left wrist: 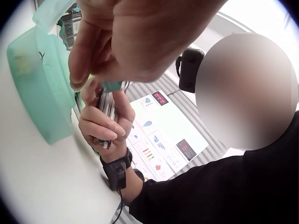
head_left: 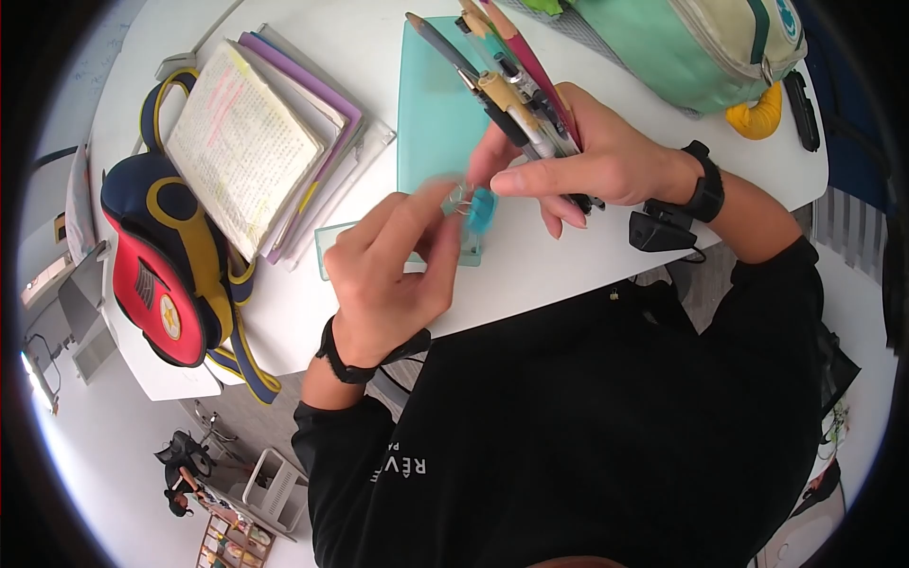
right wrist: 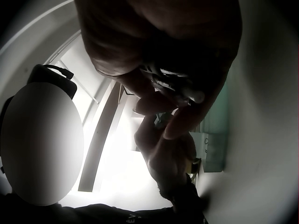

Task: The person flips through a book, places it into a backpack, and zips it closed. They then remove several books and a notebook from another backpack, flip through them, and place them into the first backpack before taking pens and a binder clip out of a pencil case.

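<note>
My right hand grips an upright bundle of pens and pencils, their tips fanned out above the thumb. Close beside it, my left hand pinches a small teal binder clip with silver wire handles, blurred in the head view. A bright blue piece shows right next to the clip, between the two hands. Under both hands lies a translucent teal pencil box on the white table. In the left wrist view the clip sits against the lower end of the bundle, partly hidden by my left fingers.
Open books are stacked at the left, beside a navy, red and yellow bag. A mint green pouch with a yellow loop stands at the back right, near a black marker-like object. The table's front edge runs close to my body.
</note>
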Demonstrator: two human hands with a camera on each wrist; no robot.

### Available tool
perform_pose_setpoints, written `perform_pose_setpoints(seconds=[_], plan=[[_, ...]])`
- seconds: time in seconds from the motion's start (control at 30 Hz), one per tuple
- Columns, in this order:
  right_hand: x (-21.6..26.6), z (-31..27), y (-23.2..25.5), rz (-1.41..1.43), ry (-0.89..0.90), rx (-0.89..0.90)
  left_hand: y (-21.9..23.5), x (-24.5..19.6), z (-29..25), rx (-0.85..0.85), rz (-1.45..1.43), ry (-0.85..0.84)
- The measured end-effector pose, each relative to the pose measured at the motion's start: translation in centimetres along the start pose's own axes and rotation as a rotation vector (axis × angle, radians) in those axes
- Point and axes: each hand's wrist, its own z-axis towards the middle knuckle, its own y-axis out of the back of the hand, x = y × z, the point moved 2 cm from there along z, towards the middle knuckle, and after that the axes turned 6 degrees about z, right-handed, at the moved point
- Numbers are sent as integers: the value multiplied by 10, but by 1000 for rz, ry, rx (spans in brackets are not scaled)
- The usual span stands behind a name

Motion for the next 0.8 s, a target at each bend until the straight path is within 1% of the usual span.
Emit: perform_pose_setpoints(seconds=[0.03,0.1,0.2,0.27,0.4,0.47,0.5,0.57,0.6,0.67,0.7,0.77,0.8], plan=[[1,0,-1,8,-14,-6,0,2,-1,-17,-38,47],[2,0,-3,19,-26,-9,3,1,1,-6,-76,46],[1,-1,-3,6,-17,-23,0,1,3,-47,-58,18],[0,1,-3,-7,-12,-33,0,2,1,-5,-114,111],[-2,1,-4,22,-4,-51,3,2,2,43,-161,152],[0,1,-5,-10,23,-63,3,2,2,89,-356,191],[0,0,-5,-10,23,-63,4,0,3,89,-356,190],[-1,0,-7,-32,38,-54,4,0,2,185,-500,391],[-1,0,-7,-32,39,-53,4,-1,2,185,-499,391],[0,-2,-8,4,-11,-78,3,-2,3,232,-592,441],[-1,-3,-7,4,-10,-80,2,-1,3,233,-592,439],[-4,-2,-7,24,-26,-65,-1,3,2,219,-566,362],[-4,-2,-7,24,-26,-65,0,4,2,219,-565,362]])
